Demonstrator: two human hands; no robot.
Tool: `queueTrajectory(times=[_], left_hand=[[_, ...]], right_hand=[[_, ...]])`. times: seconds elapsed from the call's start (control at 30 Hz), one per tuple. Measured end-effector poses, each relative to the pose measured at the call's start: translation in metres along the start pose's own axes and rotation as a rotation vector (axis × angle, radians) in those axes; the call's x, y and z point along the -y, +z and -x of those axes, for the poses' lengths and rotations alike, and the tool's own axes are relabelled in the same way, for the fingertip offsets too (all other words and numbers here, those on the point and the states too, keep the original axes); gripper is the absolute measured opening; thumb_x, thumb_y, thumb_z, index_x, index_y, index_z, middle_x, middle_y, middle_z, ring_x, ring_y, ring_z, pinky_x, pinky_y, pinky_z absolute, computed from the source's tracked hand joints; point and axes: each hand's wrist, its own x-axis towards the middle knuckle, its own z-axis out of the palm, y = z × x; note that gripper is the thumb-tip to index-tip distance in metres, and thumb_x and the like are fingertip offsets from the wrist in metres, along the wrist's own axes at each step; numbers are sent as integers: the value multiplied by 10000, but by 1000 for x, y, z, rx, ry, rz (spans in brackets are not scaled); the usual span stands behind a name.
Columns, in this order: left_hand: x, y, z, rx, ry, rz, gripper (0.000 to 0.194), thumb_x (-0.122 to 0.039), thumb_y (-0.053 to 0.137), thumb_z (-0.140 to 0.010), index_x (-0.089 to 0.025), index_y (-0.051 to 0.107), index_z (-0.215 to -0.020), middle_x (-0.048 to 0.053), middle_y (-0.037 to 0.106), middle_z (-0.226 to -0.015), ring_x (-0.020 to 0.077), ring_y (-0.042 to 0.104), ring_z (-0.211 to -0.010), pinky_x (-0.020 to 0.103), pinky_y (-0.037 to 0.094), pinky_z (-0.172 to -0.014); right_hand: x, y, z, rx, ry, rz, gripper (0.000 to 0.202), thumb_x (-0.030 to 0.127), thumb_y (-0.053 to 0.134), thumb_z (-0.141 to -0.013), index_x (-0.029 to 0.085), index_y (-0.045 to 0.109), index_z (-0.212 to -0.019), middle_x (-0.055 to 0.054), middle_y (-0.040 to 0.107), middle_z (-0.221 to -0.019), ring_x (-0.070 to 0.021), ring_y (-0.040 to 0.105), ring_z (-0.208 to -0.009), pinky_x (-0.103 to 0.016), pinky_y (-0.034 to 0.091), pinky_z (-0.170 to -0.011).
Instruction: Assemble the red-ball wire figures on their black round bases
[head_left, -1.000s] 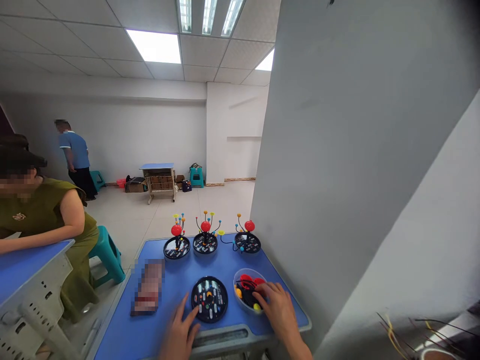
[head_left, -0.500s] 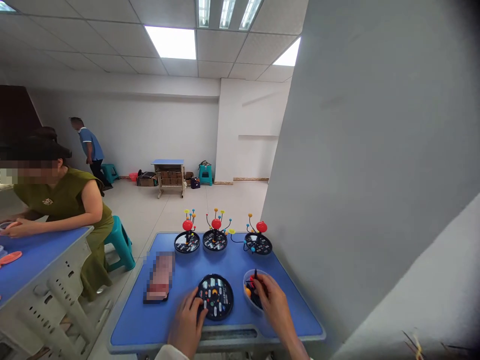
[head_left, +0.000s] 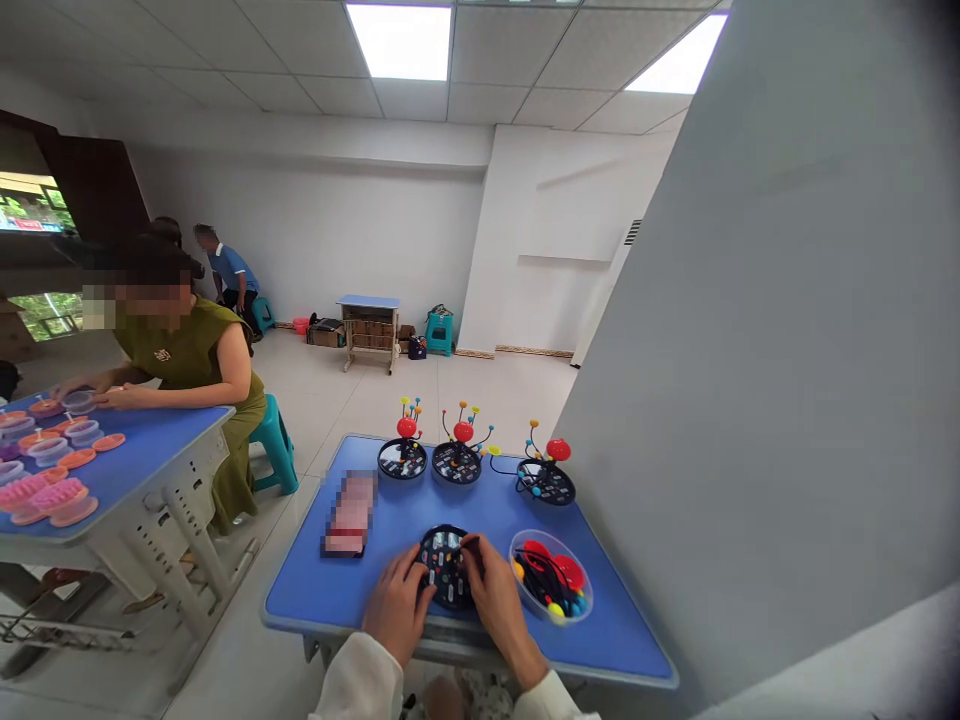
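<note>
Near the front edge of the blue tabletop (head_left: 322, 590), a flat black disc (head_left: 445, 582) sits right in front of me. It is round, so it has no long side to point with. Its picture side faces up, and its bottom is on the table side. The disc is between my two hands. My left hand (head_left: 397, 605) curves at its left rim, finger and thumb touching the edge, but I cannot tell if it grips. My right hand (head_left: 496, 600) reaches over its right part. There, finger and thumb pinch a small dark piece (head_left: 472, 543). My fingers hide most of it, so I cannot tell which way it points.

Just to the right of my right hand is a clear tub (head_left: 537, 611). Red cups (head_left: 570, 573), black sticks (head_left: 541, 580) and a yellow ball (head_left: 555, 609) are in it. Left of the disc and a bit farther off lies a flat pink thing (head_left: 351, 512), all blurry. Its long way runs away from me and leans a little right.

At the far edge stand three toys, left (head_left: 403, 460), middle (head_left: 456, 463) and right (head_left: 546, 483), each with a red ball up top.

Well off to my left, a person in green (head_left: 199, 350) sits at another table (head_left: 176, 435) on a teal stool (head_left: 279, 445).
</note>
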Motion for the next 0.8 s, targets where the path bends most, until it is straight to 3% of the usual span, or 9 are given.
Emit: queueTrajectory(times=[0.27,0.5,0.8], left_hand=[[-4,-2,1,-35,1,33,196,-230,478,-934,-204,671,-960,151,669,-1308,312,638,-1195,519,567,-971],[-3,-2,0,-48,-10,79,190,-240,486,-928,-213,673,-950,144,678,-1292,309,638,-1188,534,557,-973],[-2,-3,-1,-70,-53,197,162,-253,546,-897,-234,703,-932,121,702,-1258,306,645,-1171,526,543,-981]], right_hand=[[-1,-1,-7,92,-46,217,214,274,429,-946,222,628,-888,-73,755,-857,-231,703,-784,-301,497,-689],[-1,-4,-14,193,-60,401,153,226,504,-913,227,652,-877,-43,764,-816,-214,707,-728,-275,422,-629],[8,-10,-19,259,-89,524,137,191,536,-900,236,665,-900,-22,773,-818,-200,713,-736,-276,410,-677]])
